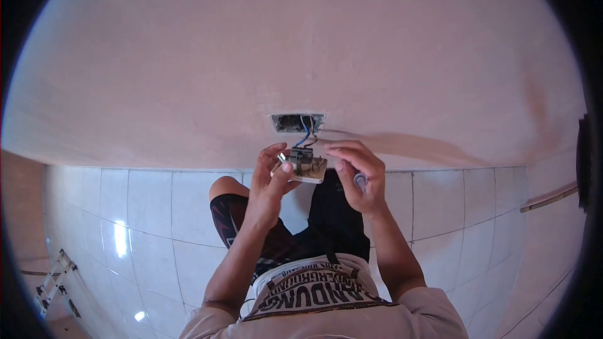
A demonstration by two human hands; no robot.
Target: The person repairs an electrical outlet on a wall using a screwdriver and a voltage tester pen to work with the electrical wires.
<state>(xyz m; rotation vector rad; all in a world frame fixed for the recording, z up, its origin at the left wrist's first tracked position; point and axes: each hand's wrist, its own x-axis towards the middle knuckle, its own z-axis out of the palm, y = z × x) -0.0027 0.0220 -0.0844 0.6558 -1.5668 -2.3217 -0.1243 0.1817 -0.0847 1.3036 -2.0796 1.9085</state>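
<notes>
A small switch or socket plate [310,177], its back turned up with a dark block [301,155] on it, is held by my left hand [270,179] at its left side. Blue and dark wires [305,137] run from the block up into a rectangular box opening [298,123] in the wall. Just right of the plate, my right hand [362,172] has its fingers curled round a tool with a grey, round-ended handle [360,180]. The rest of that tool is hard to see.
A pinkish wall [301,44] rises in front, above a white tiled floor [151,207]. A ladder [55,282] lies at the lower left. On the right are a dark round object [584,163] and a thin strip [549,199]. My legs are folded below the hands.
</notes>
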